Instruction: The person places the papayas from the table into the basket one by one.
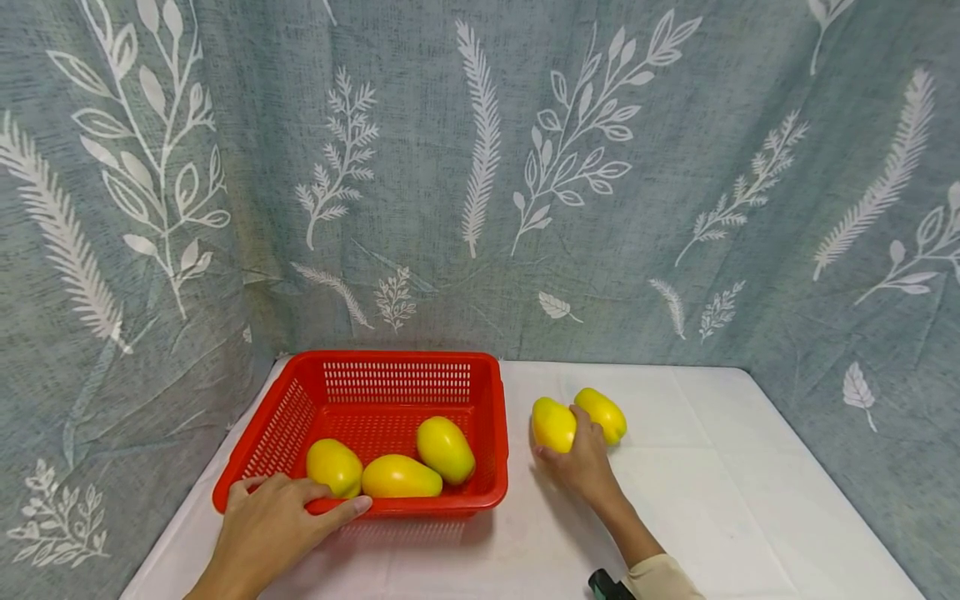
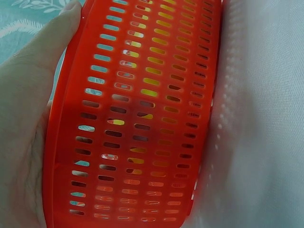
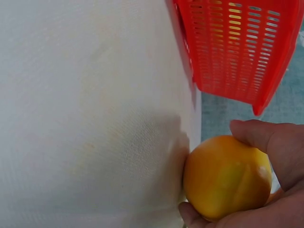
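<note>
My left hand [image 1: 272, 523] grips the front rim of a red plastic basket [image 1: 397, 360], with its fingers over the edge. Inside the basket lie three yellow mangoes, one at the left [image 1: 333, 468], one in the middle [image 1: 402, 477] and one at the right [image 1: 446, 450]. To the right of the basket, my right hand [image 1: 587, 467] holds a yellow mango [image 1: 553, 425] between thumb and fingers. Another mango [image 1: 602, 415] lies just behind that hand. In the right wrist view, the held mango [image 3: 225, 178] is at the tabletop; whether it touches cannot be told.
A white cloth [image 1: 720, 483] covers the table. Grey-green curtains [image 1: 420, 167] with white leaf prints stand behind and at both sides. The basket's slotted wall [image 2: 137, 118] rises near the left hand. A dark device [image 1: 609, 586] sits by the right sleeve.
</note>
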{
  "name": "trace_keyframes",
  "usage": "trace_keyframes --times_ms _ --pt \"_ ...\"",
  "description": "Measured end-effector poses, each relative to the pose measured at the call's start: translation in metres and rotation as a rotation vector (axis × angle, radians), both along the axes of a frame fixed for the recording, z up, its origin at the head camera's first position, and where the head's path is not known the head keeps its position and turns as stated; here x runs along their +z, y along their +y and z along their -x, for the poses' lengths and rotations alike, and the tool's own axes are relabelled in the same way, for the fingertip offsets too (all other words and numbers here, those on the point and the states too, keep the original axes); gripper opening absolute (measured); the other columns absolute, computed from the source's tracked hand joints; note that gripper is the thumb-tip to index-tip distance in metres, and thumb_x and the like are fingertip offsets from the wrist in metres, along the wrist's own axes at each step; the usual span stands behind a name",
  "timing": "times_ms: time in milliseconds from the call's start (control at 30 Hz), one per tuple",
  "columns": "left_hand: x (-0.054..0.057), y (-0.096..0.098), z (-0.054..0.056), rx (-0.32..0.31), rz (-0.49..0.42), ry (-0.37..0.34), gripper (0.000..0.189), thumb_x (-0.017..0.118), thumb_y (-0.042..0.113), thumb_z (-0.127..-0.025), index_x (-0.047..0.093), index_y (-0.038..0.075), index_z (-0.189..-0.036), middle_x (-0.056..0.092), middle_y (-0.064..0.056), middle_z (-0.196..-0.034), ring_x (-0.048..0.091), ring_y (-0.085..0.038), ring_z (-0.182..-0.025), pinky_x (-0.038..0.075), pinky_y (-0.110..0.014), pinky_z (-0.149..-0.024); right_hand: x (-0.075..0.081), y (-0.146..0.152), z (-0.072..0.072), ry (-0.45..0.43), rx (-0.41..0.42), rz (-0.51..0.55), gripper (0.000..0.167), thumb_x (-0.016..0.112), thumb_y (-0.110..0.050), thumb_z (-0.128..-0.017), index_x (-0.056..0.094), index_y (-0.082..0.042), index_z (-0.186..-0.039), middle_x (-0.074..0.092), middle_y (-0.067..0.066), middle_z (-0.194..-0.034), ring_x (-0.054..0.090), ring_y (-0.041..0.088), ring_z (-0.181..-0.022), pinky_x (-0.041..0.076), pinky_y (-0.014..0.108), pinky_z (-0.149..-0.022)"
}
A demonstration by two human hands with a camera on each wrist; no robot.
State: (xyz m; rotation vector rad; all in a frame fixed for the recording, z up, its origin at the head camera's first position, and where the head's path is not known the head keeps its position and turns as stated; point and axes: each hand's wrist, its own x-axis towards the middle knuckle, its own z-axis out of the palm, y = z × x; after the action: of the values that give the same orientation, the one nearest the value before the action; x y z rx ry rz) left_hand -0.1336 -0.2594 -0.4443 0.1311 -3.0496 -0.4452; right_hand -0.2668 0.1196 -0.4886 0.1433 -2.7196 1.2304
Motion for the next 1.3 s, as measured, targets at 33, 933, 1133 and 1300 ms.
trace_keyframes --times_ms 33,933,1133,1300 --pt "0.000 0.000 0.000 0.001 0.000 -0.004 0.087 0.057 0.092 -0.081 0.084 0.012 -0.105 0.079 -0.004 -0.099 0.066 -0.037 -0.106 0.032 -0.071 -0.098 0.000 0.000 0.000 -0.001 0.000 0.002 0.086 0.086 -0.012 -0.086 0.036 0.008 -0.153 0.049 0.036 -0.135 0.054 0.046 -0.117 0.047 0.063 -0.105" --pt "0.007 0.000 0.002 0.008 0.013 -0.053 0.088 0.056 0.092 -0.082 0.083 0.012 -0.106 0.079 -0.006 -0.100 0.066 -0.039 -0.105 0.032 -0.073 -0.098 0.037 -0.002 -0.021 0.103 0.080 0.096 0.080 0.083 -0.021 -0.086 0.043 0.002 -0.151 0.051 0.028 -0.143 0.057 0.038 -0.116 0.051 0.053 -0.094" --pt "0.008 0.000 0.002 0.002 0.016 -0.049 0.089 0.055 0.093 -0.081 0.083 0.012 -0.106 0.080 -0.005 -0.100 0.066 -0.038 -0.105 0.032 -0.072 -0.097 0.051 -0.004 -0.028 0.078 0.081 0.102 0.081 0.080 -0.027 -0.090 0.039 -0.003 -0.156 0.048 0.024 -0.149 0.054 0.036 -0.119 0.052 0.050 -0.091" --pt "0.008 0.001 0.001 -0.001 0.012 -0.038 0.089 0.054 0.093 -0.081 0.083 0.012 -0.106 0.079 -0.005 -0.100 0.066 -0.038 -0.106 0.032 -0.072 -0.098 0.062 -0.008 -0.035 0.056 0.079 0.128 0.083 0.080 -0.028 -0.090 0.038 -0.008 -0.159 0.047 0.020 -0.151 0.052 0.034 -0.121 0.053 0.047 -0.092"
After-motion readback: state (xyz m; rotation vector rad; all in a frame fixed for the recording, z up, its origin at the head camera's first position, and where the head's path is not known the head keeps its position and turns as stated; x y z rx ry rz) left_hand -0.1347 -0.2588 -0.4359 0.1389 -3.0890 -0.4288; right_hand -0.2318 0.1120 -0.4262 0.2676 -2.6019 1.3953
